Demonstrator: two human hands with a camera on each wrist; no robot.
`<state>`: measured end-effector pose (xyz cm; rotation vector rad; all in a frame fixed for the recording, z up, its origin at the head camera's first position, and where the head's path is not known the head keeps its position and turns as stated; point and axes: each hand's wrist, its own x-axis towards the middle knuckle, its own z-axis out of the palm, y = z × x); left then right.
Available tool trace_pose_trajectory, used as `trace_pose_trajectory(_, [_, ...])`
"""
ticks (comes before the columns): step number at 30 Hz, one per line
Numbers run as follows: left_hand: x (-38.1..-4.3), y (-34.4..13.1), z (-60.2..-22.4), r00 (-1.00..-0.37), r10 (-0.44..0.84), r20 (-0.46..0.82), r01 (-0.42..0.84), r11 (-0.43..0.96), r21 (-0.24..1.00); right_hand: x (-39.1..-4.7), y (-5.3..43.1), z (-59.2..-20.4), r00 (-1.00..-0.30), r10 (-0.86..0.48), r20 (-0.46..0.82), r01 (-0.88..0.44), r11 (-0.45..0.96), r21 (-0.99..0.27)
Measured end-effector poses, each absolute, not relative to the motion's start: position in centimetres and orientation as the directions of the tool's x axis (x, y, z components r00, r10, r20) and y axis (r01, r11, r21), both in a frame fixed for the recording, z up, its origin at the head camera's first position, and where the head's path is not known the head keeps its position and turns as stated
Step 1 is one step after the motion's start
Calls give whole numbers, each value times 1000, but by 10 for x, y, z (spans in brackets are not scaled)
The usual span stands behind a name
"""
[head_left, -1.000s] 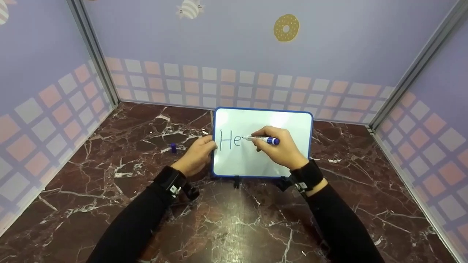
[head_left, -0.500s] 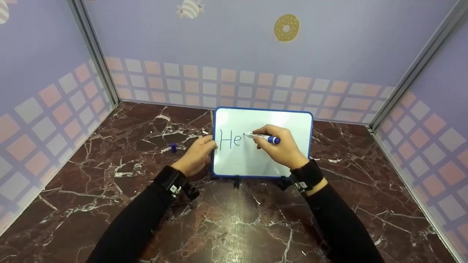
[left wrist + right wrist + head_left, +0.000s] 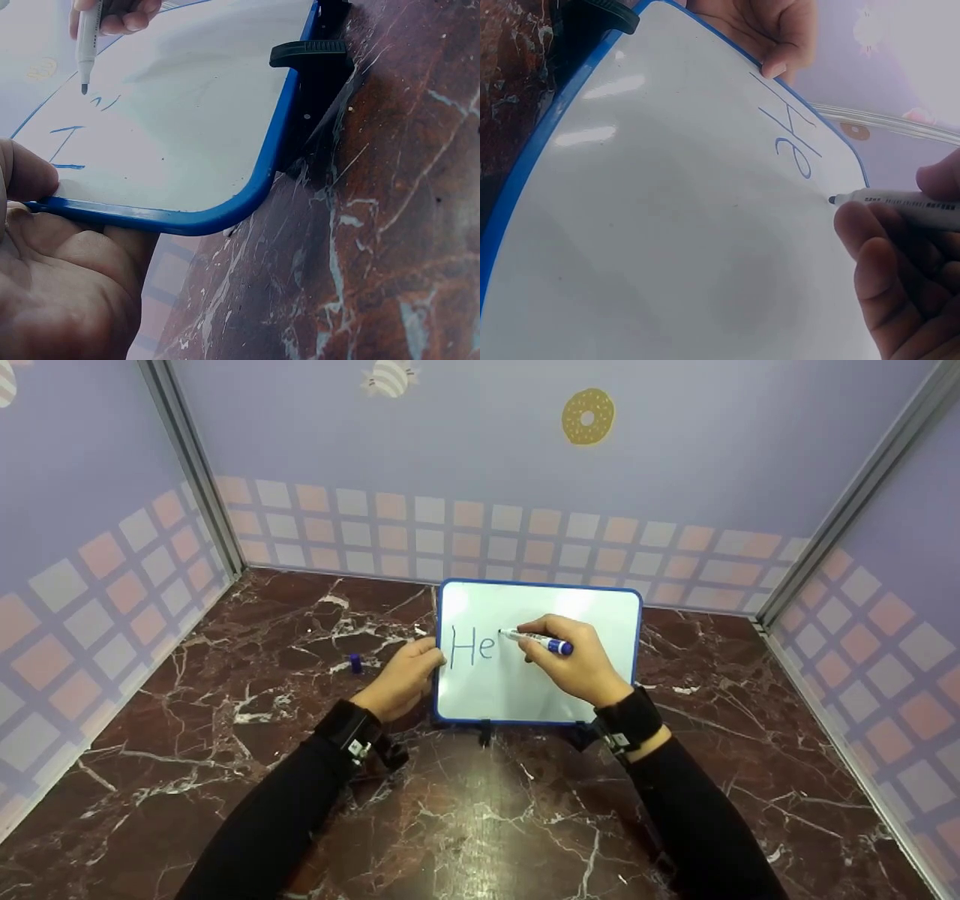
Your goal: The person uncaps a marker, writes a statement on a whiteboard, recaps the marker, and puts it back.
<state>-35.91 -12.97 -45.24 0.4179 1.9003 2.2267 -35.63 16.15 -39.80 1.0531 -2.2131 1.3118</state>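
The 2 long sleeves [image 3: 259, 817] are black. The 2 wide wristbands [image 3: 631, 716] are black too, each bearing a small whitish patch [image 3: 357, 748].

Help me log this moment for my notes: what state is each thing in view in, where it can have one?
Marker: uncapped; tip contact with the board unclear.
Cap: off, on the table.
Whiteboard: tilted up, partly written on.
Lettering: reads "He", in blue.
Black clip: hooked over the whiteboard's lower edge.
Left hand: gripping the whiteboard's left edge.
Right hand: pinching the marker.
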Motion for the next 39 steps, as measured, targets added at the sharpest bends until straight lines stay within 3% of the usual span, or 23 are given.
trace_pose_trajectory(39, [-359,-127,-452,-959,271,80,31,-180,983,-353,164,-396,-689,-498,526,-709,315,-631])
